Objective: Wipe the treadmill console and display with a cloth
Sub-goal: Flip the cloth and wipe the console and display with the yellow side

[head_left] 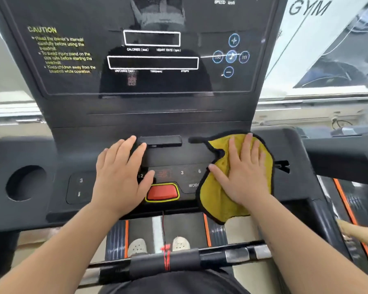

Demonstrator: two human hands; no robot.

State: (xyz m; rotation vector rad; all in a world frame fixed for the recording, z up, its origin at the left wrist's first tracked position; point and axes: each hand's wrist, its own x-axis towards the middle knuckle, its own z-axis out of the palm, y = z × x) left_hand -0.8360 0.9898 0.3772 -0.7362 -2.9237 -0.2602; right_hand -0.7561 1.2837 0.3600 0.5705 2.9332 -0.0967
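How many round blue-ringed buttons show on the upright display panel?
5, in a cross on the panel's right side: plus on top, minus at bottom, music note in the middle, one left, one right. None look hidden.

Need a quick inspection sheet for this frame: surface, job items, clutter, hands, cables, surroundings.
Surface: black treadmill console, glossy display panel above it, unlit, with reflections.
Job's things: yellow cloth with dark edging spread flat on the console's right side, lower corner hanging over the front edge.
Clutter: nothing seen; cup holder on the left looks empty.
Grippers: right hand flat, palm down on the cloth; left hand flat on the bare console beside the red stop button.
Cables: thin red safety cord hangs from below the stop button toward the front handlebar.
Surroundings: window with GYM lettering to the right; feet in light shoes on the belt.
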